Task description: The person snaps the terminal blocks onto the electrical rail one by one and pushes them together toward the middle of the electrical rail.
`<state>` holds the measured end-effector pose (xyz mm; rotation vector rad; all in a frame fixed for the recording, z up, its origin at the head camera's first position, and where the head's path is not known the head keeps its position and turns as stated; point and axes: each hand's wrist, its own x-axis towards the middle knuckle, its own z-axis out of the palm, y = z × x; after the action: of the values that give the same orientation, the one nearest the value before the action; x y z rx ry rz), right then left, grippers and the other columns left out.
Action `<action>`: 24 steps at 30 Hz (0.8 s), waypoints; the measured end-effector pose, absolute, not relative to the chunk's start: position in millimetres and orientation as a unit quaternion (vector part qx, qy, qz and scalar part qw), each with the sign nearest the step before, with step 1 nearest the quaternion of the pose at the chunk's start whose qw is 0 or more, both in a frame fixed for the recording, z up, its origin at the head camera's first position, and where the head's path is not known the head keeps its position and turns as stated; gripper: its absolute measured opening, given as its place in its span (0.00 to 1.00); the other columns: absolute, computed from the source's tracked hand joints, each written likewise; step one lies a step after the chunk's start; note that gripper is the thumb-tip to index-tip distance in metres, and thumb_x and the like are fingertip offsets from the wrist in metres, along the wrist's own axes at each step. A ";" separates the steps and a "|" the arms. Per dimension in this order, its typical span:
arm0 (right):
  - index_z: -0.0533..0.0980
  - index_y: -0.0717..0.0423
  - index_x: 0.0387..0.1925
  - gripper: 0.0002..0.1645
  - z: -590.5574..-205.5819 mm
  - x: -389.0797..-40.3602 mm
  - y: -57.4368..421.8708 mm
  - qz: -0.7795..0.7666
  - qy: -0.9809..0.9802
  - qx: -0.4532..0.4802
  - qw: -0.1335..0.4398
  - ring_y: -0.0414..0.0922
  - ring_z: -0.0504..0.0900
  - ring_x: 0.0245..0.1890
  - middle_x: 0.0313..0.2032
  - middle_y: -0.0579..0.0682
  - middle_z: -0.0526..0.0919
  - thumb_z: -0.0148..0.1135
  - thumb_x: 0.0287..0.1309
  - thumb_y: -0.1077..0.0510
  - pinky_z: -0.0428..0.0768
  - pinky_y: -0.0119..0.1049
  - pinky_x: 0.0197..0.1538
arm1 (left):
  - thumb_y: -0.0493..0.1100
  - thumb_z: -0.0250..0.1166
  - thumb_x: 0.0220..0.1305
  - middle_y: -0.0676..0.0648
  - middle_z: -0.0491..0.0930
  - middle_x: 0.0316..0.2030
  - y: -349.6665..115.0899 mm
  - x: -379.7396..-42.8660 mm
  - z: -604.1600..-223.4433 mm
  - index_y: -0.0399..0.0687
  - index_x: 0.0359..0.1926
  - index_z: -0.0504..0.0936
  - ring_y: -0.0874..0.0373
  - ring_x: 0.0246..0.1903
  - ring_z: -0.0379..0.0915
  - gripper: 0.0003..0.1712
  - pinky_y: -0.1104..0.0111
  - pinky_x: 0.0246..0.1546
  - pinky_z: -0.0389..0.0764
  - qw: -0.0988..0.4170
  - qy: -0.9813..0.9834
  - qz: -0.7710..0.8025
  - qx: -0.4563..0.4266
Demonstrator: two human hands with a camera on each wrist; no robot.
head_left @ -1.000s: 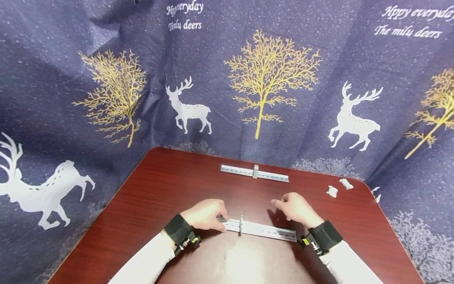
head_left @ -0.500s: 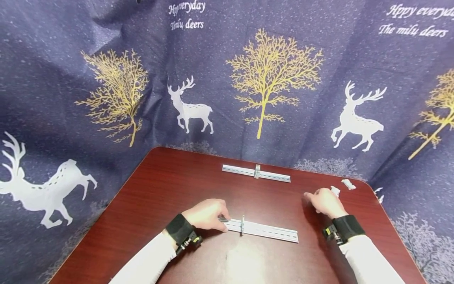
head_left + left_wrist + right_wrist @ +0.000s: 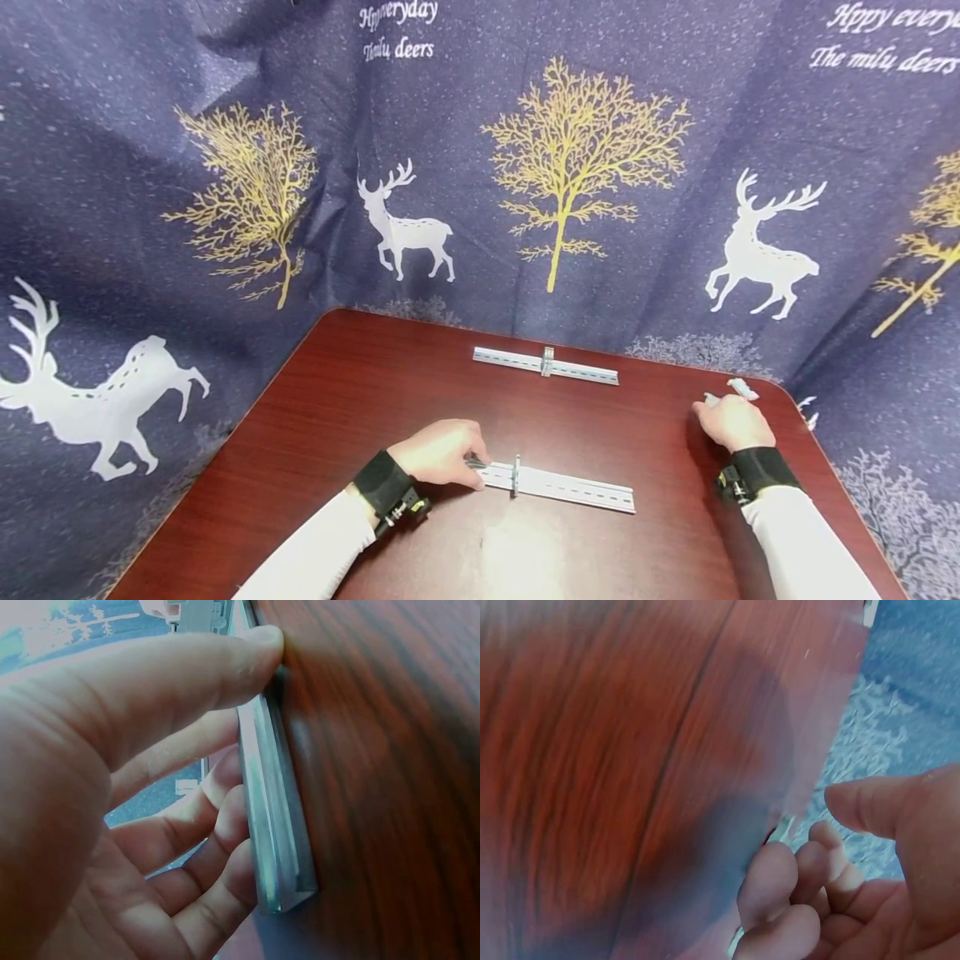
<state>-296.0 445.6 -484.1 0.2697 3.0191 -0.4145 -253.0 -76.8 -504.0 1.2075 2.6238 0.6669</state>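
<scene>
Near the middle of the table lies a slotted metal DIN rail [image 3: 573,489] with a thin upright piece [image 3: 517,477] mounted across it. My left hand [image 3: 438,452] holds the rail's left end; in the left wrist view the thumb lies over the rail [image 3: 276,817] and the fingers bear against its other side. At the far right, my right hand [image 3: 738,425] is at two small white plastic pieces. It partly covers the nearer white piece [image 3: 711,399], while the farther white piece [image 3: 742,388] lies just beyond. In the right wrist view the thumb stands apart from the bent fingers.
A second slotted rail [image 3: 506,360] lies near the table's back edge, with a light clip-like block [image 3: 548,362] on it. Behind the brown table [image 3: 375,375] hangs a dark blue curtain [image 3: 480,208] printed with deer and trees.
My right hand has moved right and away from above the near rail to the white pieces. The left hand has stayed on the rail's end.
</scene>
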 end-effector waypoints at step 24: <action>0.69 0.81 0.68 0.58 -498.8 -322.1 454.6 -0.148 0.953 0.250 0.083 0.85 0.74 0.62 0.66 0.90 0.65 0.50 0.75 0.26 0.80 0.76 0.54 | 0.45 0.86 0.58 0.55 0.82 0.33 -76.8 -252.0 -501.3 0.50 0.43 0.97 0.67 0.32 0.68 0.13 0.72 0.35 0.71 0.089 0.878 0.235 0.408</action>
<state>-322.1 454.6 -498.8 0.7453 2.8470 -0.4416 -252.0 -76.8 -501.3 1.2146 2.6114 0.6977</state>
